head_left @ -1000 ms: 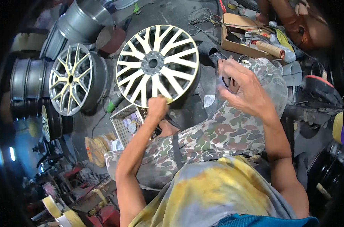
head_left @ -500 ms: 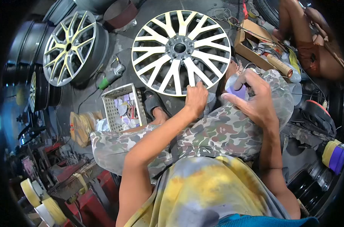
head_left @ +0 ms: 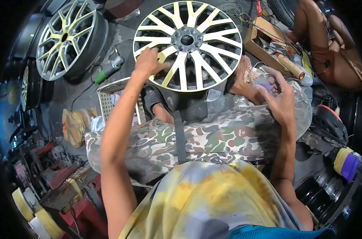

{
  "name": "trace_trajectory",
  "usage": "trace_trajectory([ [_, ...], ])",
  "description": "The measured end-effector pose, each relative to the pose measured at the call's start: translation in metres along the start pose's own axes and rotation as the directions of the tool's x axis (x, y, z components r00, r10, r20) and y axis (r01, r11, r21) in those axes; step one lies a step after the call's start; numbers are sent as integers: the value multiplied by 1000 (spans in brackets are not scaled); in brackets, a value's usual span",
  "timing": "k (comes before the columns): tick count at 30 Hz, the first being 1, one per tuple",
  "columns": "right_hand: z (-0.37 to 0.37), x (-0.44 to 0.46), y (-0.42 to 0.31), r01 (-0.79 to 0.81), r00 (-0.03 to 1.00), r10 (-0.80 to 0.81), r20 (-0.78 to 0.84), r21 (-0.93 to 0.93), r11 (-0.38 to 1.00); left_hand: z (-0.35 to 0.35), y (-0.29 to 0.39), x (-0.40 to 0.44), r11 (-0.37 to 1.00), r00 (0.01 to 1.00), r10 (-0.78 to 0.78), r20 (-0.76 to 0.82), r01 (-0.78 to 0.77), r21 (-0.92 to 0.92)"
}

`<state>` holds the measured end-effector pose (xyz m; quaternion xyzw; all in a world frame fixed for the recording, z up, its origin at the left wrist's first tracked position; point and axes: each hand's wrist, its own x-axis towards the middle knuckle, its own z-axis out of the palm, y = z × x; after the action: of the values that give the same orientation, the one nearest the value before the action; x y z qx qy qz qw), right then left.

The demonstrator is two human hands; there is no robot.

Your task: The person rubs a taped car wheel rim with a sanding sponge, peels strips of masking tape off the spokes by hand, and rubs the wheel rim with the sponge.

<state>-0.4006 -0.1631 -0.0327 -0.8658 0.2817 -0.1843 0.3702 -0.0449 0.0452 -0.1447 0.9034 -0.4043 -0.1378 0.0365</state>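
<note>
1. Head view: I see one big, round metal wheel with pale yellow-white spokes (head_left: 177, 40) just past the person's feet.
2. The left hand (head_left: 149, 63) is over its lower-left spokes. I can't tell what its fingers do.
3. The right hand (head_left: 280, 98) curls by a small purple piece (head_left: 264, 86); I can't tell if its fingers grip it.
4. I'd say this step is hand work on spokes, calling for light, steady touch.
5. The face points up at me; being round, it has no long side.

Wearing a yellow-and-grey blotched shirt (head_left: 213, 195) well behind the left hand (head_left: 149, 63) and right hand (head_left: 282, 102), ribbed teal cloth (head_left: 284, 233) farther behind them, camouflage trousers (head_left: 229, 135) in green, brown and pale grey nearer both, with a dark strap (head_left: 180, 137) across these between the hands, and a black sandal (head_left: 151, 98) just behind the left.
</note>
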Motion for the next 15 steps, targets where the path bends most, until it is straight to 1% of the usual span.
trace_trajectory([
  [1, -3, -1, 12, -41, 999, 41, 4, -44, 998, 6, -9, -5, 998, 997, -47, 60, 44, 51],
  [2, -7, 0, 21, -81, 997, 82, 7, -88, 993, 15, -16, -10, 993, 984, -81, 160, 66, 98],
  [3, -15, -1, 25, 0, 999, 10, 49, -196, 981, 20, -11, -17, 990, 990, -89, 110, 76, 116],
  [4, -17, -1, 29, 3, 998, 9, 61, -201, 980, 26, -3, -22, 987, 993, -96, 61, 88, 133],
  [5, -17, -2, 33, 1, 998, 10, 54, -195, 981, 28, 0, -22, 988, 993, -101, 64, 93, 123],
  [7, -17, -3, 33, 2, 999, 9, 51, -201, 980, 18, 11, -21, 978, 989, -119, 86, 102, 184],
  [9, -13, -2, 29, -126, 991, 135, 26, -206, 970, 24, 13, -16, 978, 990, -114, 79, 98, 184],
  [10, -11, -2, 27, -121, 991, 130, 26, -211, 970, 26, 15, -14, 977, 992, -105, 70, 90, 195],
  [11, -8, -3, 27, -79, 996, 85, 23, -175, 981, 29, 18, -12, 980, 997, -79, 13, 75, 185],
  [12, -6, -4, 28, -37, 999, 39, 16, -140, 989, 33, 19, -8, 981, 997, -79, 7, 76, 179],
  [13, -5, -4, 31, -50, 997, 59, 51, -158, 986, 37, 22, -3, 986, 998, -62, -32, 66, 153],
  [14, -6, -3, 30, -48, 997, 57, 49, -168, 985, 42, 23, 2, 990, 997, -45, -69, 54, 127],
  [15, -5, -3, 28, -20, 998, 32, 58, -201, 979, 43, 26, 4, 990, 996, -24, -84, 35, 139],
])
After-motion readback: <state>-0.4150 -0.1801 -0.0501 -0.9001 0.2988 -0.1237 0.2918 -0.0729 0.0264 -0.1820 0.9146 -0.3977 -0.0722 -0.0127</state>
